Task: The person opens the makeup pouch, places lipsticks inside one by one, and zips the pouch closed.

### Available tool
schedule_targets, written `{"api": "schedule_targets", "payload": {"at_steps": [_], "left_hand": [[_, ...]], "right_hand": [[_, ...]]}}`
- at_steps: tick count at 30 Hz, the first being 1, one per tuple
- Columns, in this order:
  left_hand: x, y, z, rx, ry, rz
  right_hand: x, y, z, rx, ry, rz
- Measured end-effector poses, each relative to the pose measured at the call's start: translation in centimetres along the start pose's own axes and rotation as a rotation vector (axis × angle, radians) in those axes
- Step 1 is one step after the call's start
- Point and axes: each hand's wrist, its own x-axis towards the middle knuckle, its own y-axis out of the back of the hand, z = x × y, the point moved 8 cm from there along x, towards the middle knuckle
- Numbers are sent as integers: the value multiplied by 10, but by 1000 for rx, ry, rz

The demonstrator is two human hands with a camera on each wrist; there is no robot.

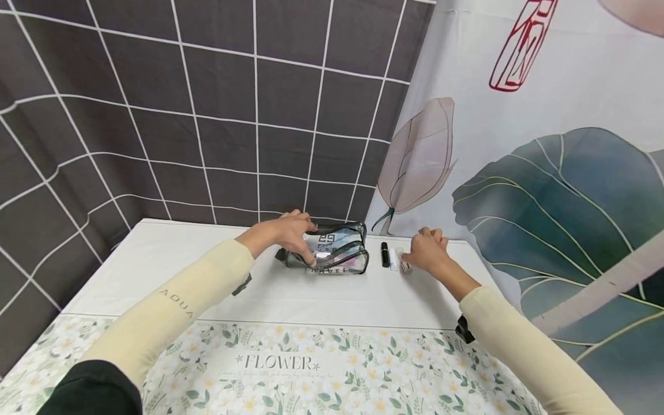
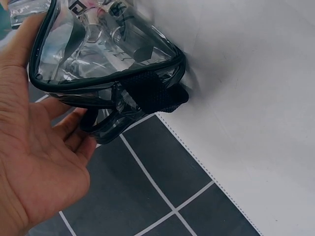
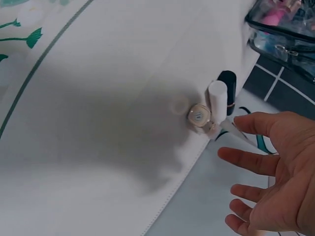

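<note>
A clear zip pouch with black trim [image 1: 339, 260] lies on the white table toward its back edge. My left hand [image 1: 291, 233] grips its left end, thumb over the front and fingers behind it. Through the plastic show a dark cylinder [image 2: 130, 43] and a pink item [image 3: 272, 17]. To the right of the pouch, a black lipstick-like tube [image 3: 228, 89], a white tube [image 3: 217, 101] and a small container with a beige round end [image 3: 199, 116] stand close together. My right hand [image 1: 429, 251] is beside the beige one, fingers spread and holding nothing.
Dark cloth with a white grid [image 1: 223, 144] hangs behind the table and on its left. A leaf-patterned cloth [image 1: 560, 202] hangs at the right. A floral mat [image 1: 280, 380] covers the table's near part.
</note>
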Motion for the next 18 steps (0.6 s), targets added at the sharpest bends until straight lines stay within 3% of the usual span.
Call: {"api": "schedule_targets", "payload": {"at_steps": [18], "left_hand": [[-1,1,1,-4,2,-4]], "right_hand": [[-1,-26,9,24,-39,-64]]}}
